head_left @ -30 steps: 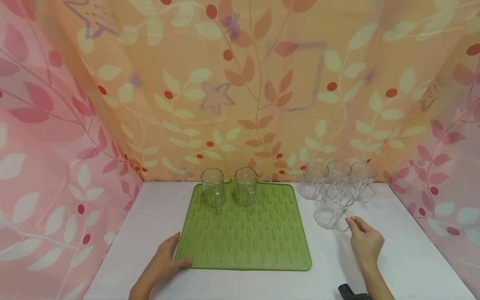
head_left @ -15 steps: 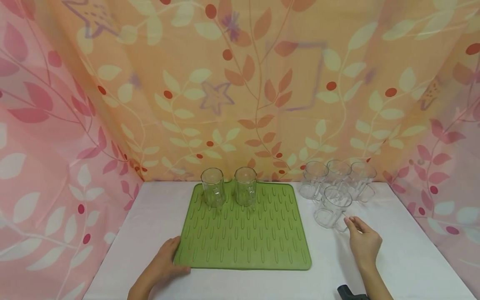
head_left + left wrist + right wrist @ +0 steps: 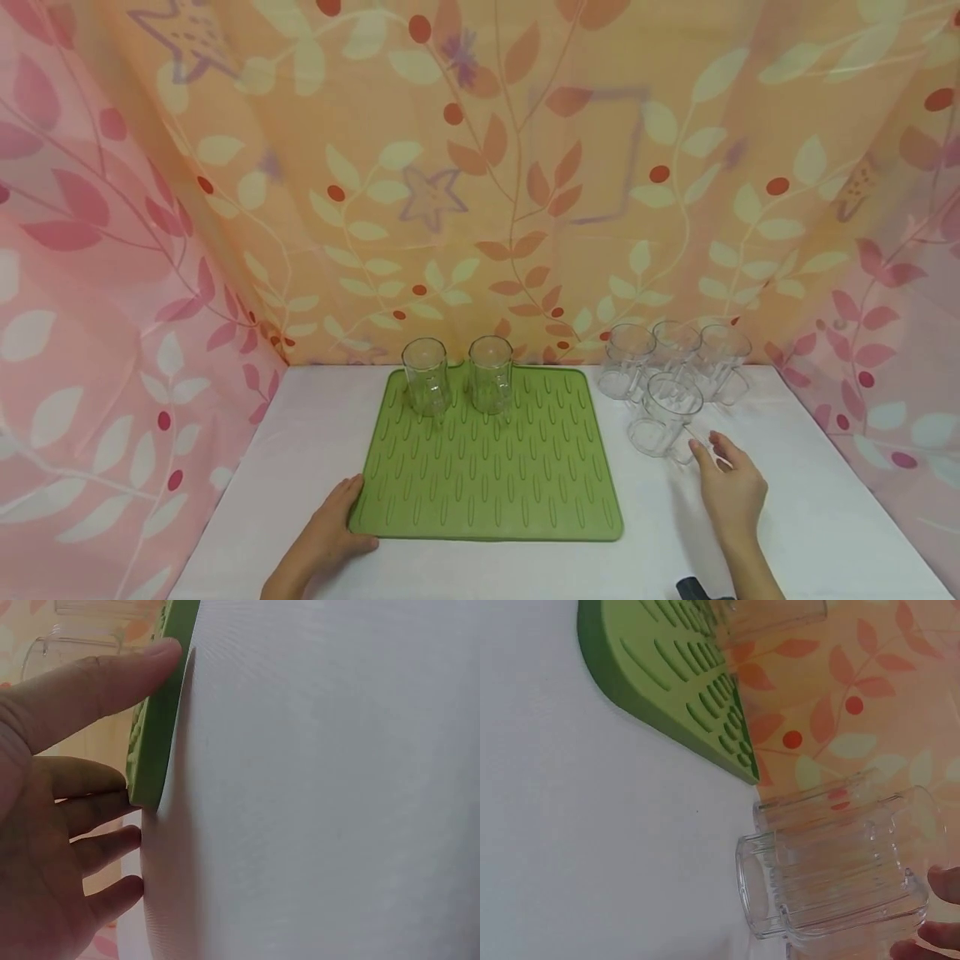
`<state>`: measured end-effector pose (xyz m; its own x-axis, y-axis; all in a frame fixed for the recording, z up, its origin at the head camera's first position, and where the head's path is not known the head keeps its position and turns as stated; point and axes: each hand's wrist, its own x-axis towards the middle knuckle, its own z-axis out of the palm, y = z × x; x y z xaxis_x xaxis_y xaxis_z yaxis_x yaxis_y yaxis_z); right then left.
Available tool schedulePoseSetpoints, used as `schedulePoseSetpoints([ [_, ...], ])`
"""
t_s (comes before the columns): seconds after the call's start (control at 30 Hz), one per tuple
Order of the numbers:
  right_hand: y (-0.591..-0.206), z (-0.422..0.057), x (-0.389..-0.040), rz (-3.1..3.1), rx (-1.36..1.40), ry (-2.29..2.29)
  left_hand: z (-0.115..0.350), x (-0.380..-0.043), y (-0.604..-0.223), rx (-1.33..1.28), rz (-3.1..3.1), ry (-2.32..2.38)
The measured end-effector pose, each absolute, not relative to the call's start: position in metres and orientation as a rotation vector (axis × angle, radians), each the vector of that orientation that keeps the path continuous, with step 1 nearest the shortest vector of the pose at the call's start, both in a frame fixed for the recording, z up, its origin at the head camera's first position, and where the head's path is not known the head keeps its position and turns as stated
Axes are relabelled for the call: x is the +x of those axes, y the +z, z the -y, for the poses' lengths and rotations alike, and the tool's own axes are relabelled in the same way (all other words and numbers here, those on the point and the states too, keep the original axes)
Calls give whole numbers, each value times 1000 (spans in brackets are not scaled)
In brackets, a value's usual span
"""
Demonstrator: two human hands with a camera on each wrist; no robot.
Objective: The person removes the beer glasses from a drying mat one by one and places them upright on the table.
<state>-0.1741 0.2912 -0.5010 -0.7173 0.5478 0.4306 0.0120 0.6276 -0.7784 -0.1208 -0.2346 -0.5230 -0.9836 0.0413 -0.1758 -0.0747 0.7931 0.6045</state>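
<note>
The left hand is at the near left corner of a green ridged drying mat. In the left wrist view its thumb lies along the mat's front edge, and the loose fingers lie at the left edge. On the right, a clear glass mug stands upright, its handle turned toward the right hand. The right thumb and fingers are parted right at that handle. The right wrist view shows fingertips close beside the mug, with a gap between them.
Two clear glass mugs stand on the mat's far left part. Several more clear mugs crowd together behind the front right one. A patterned cloth hangs behind and beside the white table. A black object lies at the near right edge.
The right fingers, earlier pinching the front right mug's handle, have parted from the thumb. That mug stays nearly in place. The left thumb has slid slightly left at the mat corner.
</note>
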Motion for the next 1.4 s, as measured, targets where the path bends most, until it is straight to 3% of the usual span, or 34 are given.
schedulePoseSetpoints([
  [0.37,-474,-274,-167,1997,-223,1108,233,-123,-522,-49,-2820,974],
  [0.6,-477,-258,-172,1948,-79,1151,233,-124,-521,-54,-2798,995],
  [1.4,-475,-187,-213,2205,166,1486,231,-126,-514,-61,-2806,917],
])
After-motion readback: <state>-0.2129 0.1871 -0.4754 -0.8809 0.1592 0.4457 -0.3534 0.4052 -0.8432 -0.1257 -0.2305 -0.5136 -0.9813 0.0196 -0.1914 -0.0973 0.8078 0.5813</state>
